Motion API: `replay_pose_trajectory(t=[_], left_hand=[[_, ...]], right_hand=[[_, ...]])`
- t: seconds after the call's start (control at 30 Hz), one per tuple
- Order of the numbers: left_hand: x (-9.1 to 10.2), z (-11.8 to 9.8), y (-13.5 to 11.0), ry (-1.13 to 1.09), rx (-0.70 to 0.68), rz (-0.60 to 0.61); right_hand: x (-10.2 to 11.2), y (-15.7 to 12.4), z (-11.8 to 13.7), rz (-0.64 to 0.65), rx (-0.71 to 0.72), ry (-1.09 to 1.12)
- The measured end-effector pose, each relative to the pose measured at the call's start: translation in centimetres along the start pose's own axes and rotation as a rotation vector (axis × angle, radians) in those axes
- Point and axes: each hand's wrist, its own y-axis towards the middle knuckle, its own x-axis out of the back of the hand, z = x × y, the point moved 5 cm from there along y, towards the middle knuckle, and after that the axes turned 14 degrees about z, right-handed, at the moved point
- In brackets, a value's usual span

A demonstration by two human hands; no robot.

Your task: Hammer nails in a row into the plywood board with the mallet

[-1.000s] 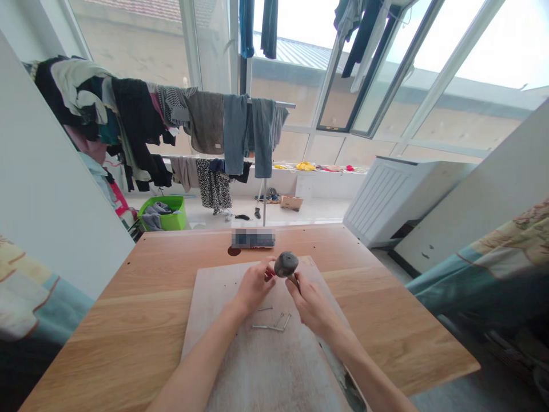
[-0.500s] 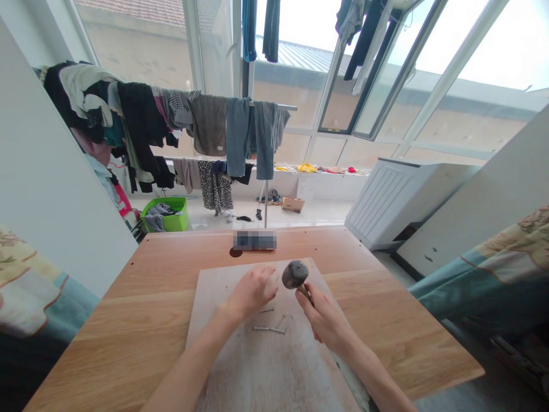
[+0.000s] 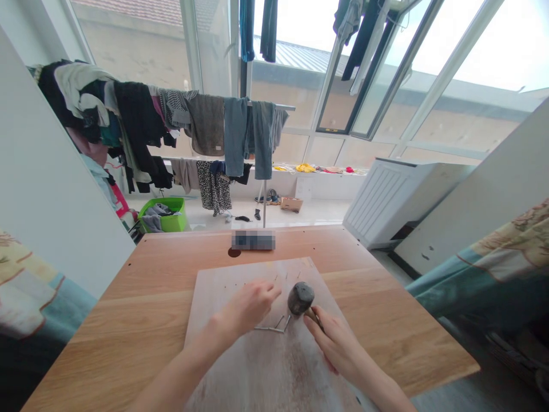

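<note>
Holding a mallet [image 3: 301, 297], likely at the picking-up step.
Right hand [image 3: 337, 339] grips it; can't tell if left hand [image 3: 251, 304] holds anything. Loose nails [image 3: 277, 329] lie just beside the left fingers; picking one needs pinching.

- I face a wall of tall windows [image 3: 287, 103] past my wooden table's [image 3: 386, 320] far edge; pale daylight pours through, and one dark-framed pane [image 3: 381, 80] stands open.
- Beyond the far left corner, I see clothes [image 3: 206, 123] draped over a drying rack [image 3: 285, 106], with a green tub [image 3: 178, 220] below.
- Across the pale floor [image 3: 317, 214], a cardboard box [image 3: 291, 204] sits near a low sill.
- Past the far right corner leans, to my eye, a white ribbed unit [image 3: 369, 197].
- White walls [image 3: 55, 160] flank me, with patterned curtains [image 3: 463, 263] beside the table's left and right edges.
</note>
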Motion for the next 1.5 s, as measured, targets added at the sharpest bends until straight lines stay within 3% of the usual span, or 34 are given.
replay_pose_trajectory(t=[0.13, 0.23, 0.43, 0.6, 0.93, 1.5], left_hand=[[0.0, 4.3, 0.7, -0.497, 0.137, -0.306], [-0.8, 5.7, 1.0, -0.65, 0.171, -0.382], [-1.4, 5.7, 0.8, -0.698, 0.173, -0.381], [-1.4, 5.7, 0.9, -0.7, 0.179, -0.372], [-1.9, 6.2, 1.0, -0.761, 0.23, -0.387], [-1.6, 6.2, 1.0, -0.775, 0.205, -0.409]], right_hand=[[0.0, -0.1, 0.2, 0.005, 0.002, 0.002], [0.2, -0.1, 0.1, 0.0, 0.0, 0.005], [0.2, -0.4, 0.6, -0.009, -0.006, 0.011], [0.6, -0.1, 2.8, -0.061, 0.008, 0.027], [1.4, 4.4, 7.0, -0.102, 0.089, 0.054], [1.1, 5.1, 7.6, -0.1, 0.13, 0.002]])
